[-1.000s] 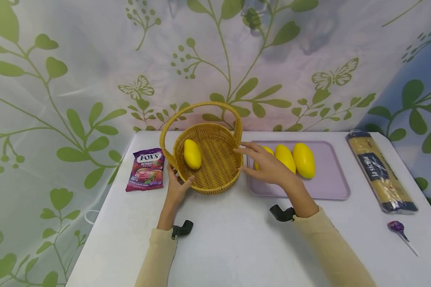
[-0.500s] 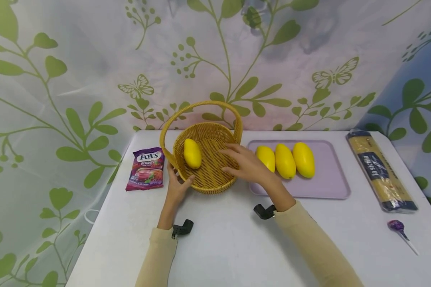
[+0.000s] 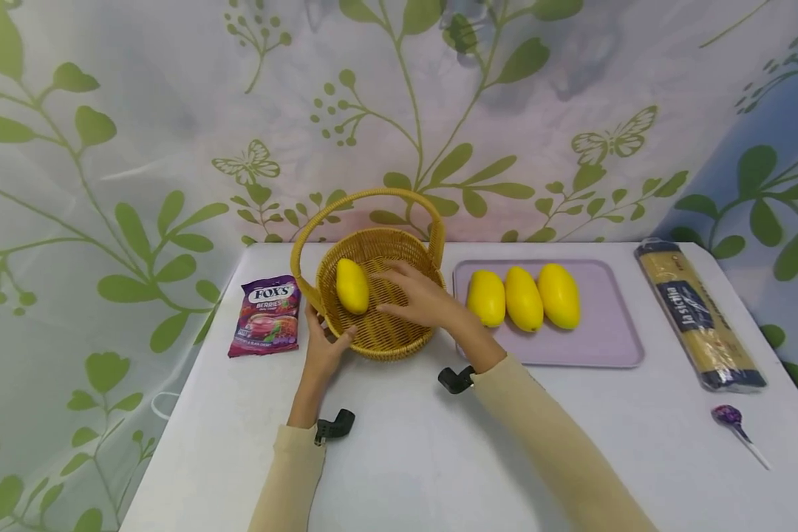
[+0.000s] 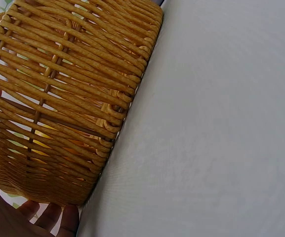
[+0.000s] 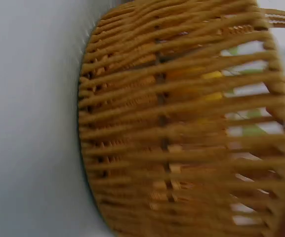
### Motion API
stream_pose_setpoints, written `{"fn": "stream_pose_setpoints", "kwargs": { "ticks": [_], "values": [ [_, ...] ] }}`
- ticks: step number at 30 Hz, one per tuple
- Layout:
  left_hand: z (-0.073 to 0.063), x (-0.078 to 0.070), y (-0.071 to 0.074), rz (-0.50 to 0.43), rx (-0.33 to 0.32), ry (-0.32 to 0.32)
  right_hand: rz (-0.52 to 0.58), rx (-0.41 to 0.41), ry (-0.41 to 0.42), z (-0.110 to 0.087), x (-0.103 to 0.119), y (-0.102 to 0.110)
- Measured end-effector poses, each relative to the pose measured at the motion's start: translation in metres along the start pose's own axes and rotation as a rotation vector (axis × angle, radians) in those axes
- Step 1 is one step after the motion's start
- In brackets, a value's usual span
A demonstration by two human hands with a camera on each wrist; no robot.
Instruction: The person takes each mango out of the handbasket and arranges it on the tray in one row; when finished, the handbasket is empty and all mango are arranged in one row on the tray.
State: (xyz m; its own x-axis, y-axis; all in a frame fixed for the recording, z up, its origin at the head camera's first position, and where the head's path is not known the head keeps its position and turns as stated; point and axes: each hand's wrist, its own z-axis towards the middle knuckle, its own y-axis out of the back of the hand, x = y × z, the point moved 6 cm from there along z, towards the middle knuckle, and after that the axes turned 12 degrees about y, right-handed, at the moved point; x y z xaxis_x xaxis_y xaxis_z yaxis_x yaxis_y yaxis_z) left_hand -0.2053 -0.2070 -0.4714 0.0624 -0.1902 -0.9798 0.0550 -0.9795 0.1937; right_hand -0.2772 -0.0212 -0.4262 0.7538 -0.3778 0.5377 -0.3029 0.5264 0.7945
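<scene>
A yellow wicker basket point(image 3: 391, 353) with a tall hoop handle stands on the white table. One yellow mango point(image 3: 352, 287) lies inside it, against the left wall. My left hand point(image 3: 324, 353) grips the basket's left side, thumb at the rim; in the left wrist view its fingertips point(image 4: 69, 219) wrap the outside of the weave. Over the basket's right rim reaches my right hand point(image 3: 420, 299), fingers spread and holding nothing, fingertips just right of the mango. The right wrist view shows the woven wall point(image 5: 182, 123) blurred, with that hand partly hidden behind it.
Right of the basket lies a lilac tray point(image 3: 608, 318) bearing three more mangoes point(image 3: 523, 299). A purple FOX'S candy bag point(image 3: 266, 316) sits to the left. Farther right are a long pasta pack point(image 3: 698, 318) and a lollipop point(image 3: 728, 415). A leaf-patterned curtain point(image 3: 399, 96) hangs behind the table.
My right hand has moved left from beside the tray, across the rim and in over the basket, uncovering the leftmost mango on the tray. The left hand keeps its hold on the basket.
</scene>
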Motion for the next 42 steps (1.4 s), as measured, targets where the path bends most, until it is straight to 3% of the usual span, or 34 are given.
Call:
{"fn": "stream_pose_setpoints", "kwargs": {
  "ticks": [11, 24, 36, 42],
  "values": [
    [-0.001, 0.0, 0.002, -0.002, 0.001, 0.004, 0.032, 0.123, 0.027, 0.039, -0.001, -0.027],
    [0.0, -0.001, 0.0, 0.011, -0.003, 0.023, 0.062, 0.221, -0.008, 0.048, -0.008, -0.041],
    [0.002, 0.003, 0.0, 0.023, -0.009, 0.034, 0.129, 0.169, 0.014, 0.052, -0.012, -0.047],
    [0.002, 0.006, 0.001, 0.006, -0.001, 0.073, 0.165, 0.158, 0.048, 0.052, -0.01, -0.048]
  ]
}}
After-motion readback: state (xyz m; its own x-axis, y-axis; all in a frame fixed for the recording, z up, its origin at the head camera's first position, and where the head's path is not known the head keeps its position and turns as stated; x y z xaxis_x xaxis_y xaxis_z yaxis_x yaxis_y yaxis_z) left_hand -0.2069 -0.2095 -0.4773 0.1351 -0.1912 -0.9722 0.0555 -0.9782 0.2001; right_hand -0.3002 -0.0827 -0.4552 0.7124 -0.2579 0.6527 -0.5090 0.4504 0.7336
